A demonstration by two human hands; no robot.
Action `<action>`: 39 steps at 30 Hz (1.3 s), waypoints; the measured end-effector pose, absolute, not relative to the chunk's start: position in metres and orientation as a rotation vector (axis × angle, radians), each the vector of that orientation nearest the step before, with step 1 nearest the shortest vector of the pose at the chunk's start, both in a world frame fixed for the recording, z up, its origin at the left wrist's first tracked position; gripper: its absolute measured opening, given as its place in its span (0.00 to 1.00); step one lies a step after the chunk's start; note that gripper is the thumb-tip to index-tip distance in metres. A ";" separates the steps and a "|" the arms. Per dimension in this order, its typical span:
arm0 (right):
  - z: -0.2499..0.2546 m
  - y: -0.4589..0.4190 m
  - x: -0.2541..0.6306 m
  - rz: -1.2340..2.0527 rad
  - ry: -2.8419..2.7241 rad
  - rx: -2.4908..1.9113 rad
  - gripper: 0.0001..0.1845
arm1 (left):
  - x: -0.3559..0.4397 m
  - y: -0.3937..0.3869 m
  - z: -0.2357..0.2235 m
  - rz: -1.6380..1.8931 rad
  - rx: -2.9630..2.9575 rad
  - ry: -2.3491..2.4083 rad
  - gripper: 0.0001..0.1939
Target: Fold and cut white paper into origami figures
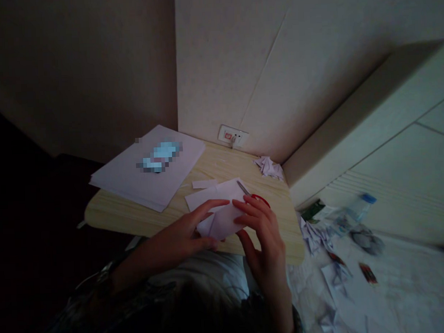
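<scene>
A folded piece of white paper [224,222] is held between my two hands above the front of a small wooden table. My left hand [197,229] grips its left side, thumb below and fingers along the upper edge. On the right side, the fingers of my right hand [261,228] are bent over the same paper, with the thumb underneath. Just beyond it lies another white sheet [204,196], partly covered by my hands. Scissors [260,200] with red handles rest by that sheet, partly hidden behind my right hand. A narrow paper strip [204,184] lies behind.
A stack of white paper [135,186] covers the table's left end, with a blurred-out bright object [161,155] on top. Folded paper pieces [269,168] sit at the table's [240,163] back right corner, near a wall socket [233,136]. On the pale surface at right are more folded papers [315,236] and a blue-capped bottle [362,207].
</scene>
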State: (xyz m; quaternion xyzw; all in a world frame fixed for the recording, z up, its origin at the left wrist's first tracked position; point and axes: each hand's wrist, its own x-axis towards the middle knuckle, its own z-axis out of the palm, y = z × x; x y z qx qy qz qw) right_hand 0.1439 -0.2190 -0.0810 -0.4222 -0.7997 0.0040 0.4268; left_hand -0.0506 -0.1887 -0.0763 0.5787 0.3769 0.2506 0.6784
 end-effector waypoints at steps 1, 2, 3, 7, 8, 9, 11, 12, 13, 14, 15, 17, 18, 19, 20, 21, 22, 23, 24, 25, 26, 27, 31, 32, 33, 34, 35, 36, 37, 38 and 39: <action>-0.081 -0.219 0.144 0.015 -2.004 -1.049 0.11 | -0.050 -0.189 -0.077 0.587 1.315 0.841 0.34; -0.081 -0.218 0.145 0.019 -2.006 -1.043 0.13 | -0.050 -0.188 -0.078 0.608 1.323 0.841 0.33; -0.082 -0.218 0.145 0.027 -2.003 -1.040 0.14 | -0.050 -0.188 -0.079 0.634 1.333 0.845 0.32; -0.083 -0.218 0.145 0.071 -1.986 -1.058 0.19 | -0.049 -0.187 -0.080 0.626 1.332 0.851 0.31; -0.083 -0.219 0.144 0.078 -1.982 -1.073 0.19 | -0.048 -0.188 -0.080 0.614 1.332 0.852 0.30; -0.083 -0.219 0.144 0.081 -1.978 -1.088 0.18 | -0.048 -0.188 -0.079 0.610 1.339 0.857 0.30; -0.081 -0.220 0.143 0.080 -1.981 -1.104 0.17 | -0.048 -0.189 -0.077 0.632 1.374 0.888 0.27; -0.081 -0.220 0.143 0.081 -1.986 -1.105 0.16 | -0.048 -0.189 -0.076 0.650 1.394 0.905 0.26; -0.080 -0.220 0.142 0.081 -1.993 -1.100 0.16 | -0.048 -0.189 -0.075 0.665 1.413 0.920 0.26; -0.079 -0.220 0.142 0.083 -1.998 -1.096 0.15 | -0.048 -0.189 -0.075 0.677 1.429 0.933 0.25; -0.079 -0.220 0.141 0.088 -1.999 -1.098 0.15 | -0.048 -0.189 -0.075 0.687 1.443 0.948 0.24; -0.079 -0.221 0.141 0.101 -1.992 -1.111 0.15 | -0.048 -0.189 -0.074 0.697 1.473 0.976 0.23; -0.079 -0.221 0.140 0.107 -1.989 -1.116 0.15 | -0.048 -0.189 -0.074 0.700 1.490 0.991 0.22; -0.079 -0.222 0.140 0.114 -1.988 -1.121 0.15 | -0.049 -0.189 -0.074 0.702 1.508 1.008 0.21; -0.079 -0.222 0.140 0.125 -1.990 -1.126 0.15 | -0.049 -0.189 -0.074 0.704 1.526 1.022 0.20; -0.079 -0.223 0.139 0.135 -1.990 -1.131 0.15 | -0.049 -0.189 -0.074 0.707 1.543 1.032 0.18; -0.080 -0.224 0.139 0.149 -1.991 -1.137 0.15 | -0.049 -0.189 -0.074 0.708 1.561 1.036 0.17; -0.080 -0.224 0.138 0.166 -1.989 -1.142 0.15 | -0.049 -0.189 -0.075 0.709 1.579 1.039 0.16; -0.080 -0.224 0.138 0.187 -1.985 -1.143 0.15 | -0.049 -0.189 -0.075 0.708 1.595 1.045 0.16; -0.081 -0.224 0.138 0.215 -1.978 -1.143 0.15 | -0.049 -0.189 -0.075 0.705 1.606 1.056 0.15; -0.081 -0.224 0.137 0.248 -1.971 -1.142 0.15 | -0.049 -0.189 -0.075 0.707 1.610 1.071 0.15; -0.082 -0.224 0.137 0.286 -1.962 -1.144 0.15 | -0.049 -0.190 -0.076 0.715 1.610 1.088 0.16; -0.081 -0.224 0.135 0.421 -1.898 -1.184 0.21 | -0.049 -0.190 -0.075 0.747 1.620 1.159 0.17; -0.081 -0.225 0.135 0.446 -1.886 -1.193 0.23 | -0.049 -0.190 -0.074 0.745 1.628 1.176 0.17; -0.080 -0.225 0.135 0.469 -1.882 -1.199 0.24 | -0.049 -0.189 -0.073 0.740 1.631 1.191 0.17; -0.079 -0.226 0.135 0.491 -1.886 -1.201 0.25 | -0.048 -0.189 -0.072 0.732 1.629 1.196 0.16; -0.078 -0.227 0.135 0.511 -1.891 -1.200 0.25 | -0.048 -0.189 -0.070 0.724 1.623 1.191 0.16; -0.077 -0.227 0.135 0.526 -1.893 -1.202 0.25 | -0.048 -0.189 -0.068 0.715 1.621 1.183 0.15; -0.076 -0.228 0.136 0.534 -1.889 -1.207 0.24 | -0.047 -0.189 -0.067 0.710 1.625 1.179 0.14; -0.075 -0.228 0.136 0.536 -1.882 -1.214 0.23 | -0.047 -0.188 -0.066 0.709 1.638 1.182 0.13; -0.074 -0.229 0.136 0.531 -1.870 -1.221 0.22 | -0.047 -0.188 -0.066 0.720 1.655 1.196 0.13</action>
